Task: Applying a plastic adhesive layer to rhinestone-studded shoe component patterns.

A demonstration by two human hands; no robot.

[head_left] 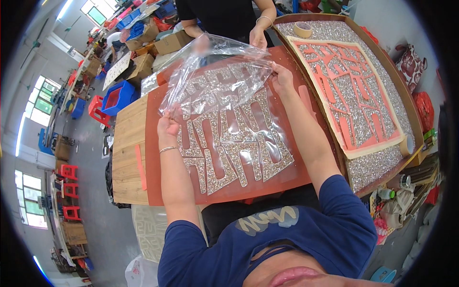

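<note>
A sheet of clear plastic film (234,49) is stretched between my hands, wrinkled and shiny. My left hand (169,123) pinches its near left corner, and my right hand (281,76) grips its right edge. Beneath the film, glittering stone-covered cut-out panels (215,165) lie on a red-brown mat (165,184). Part of the film hangs over the far panels, while its near edge is raised. Across the table, another person's hand (258,37) is close to the far edge of the film; that person's other hand is partly behind it.
To the right, a large tray (368,177) of glittering stones holds a pale-framed red stencil (330,95). Tape rolls (302,29) rest on the stones. Bare wooden boards (128,129) flank the mat at left. A blue crate (117,98) and red stools (71,186) stand farther left.
</note>
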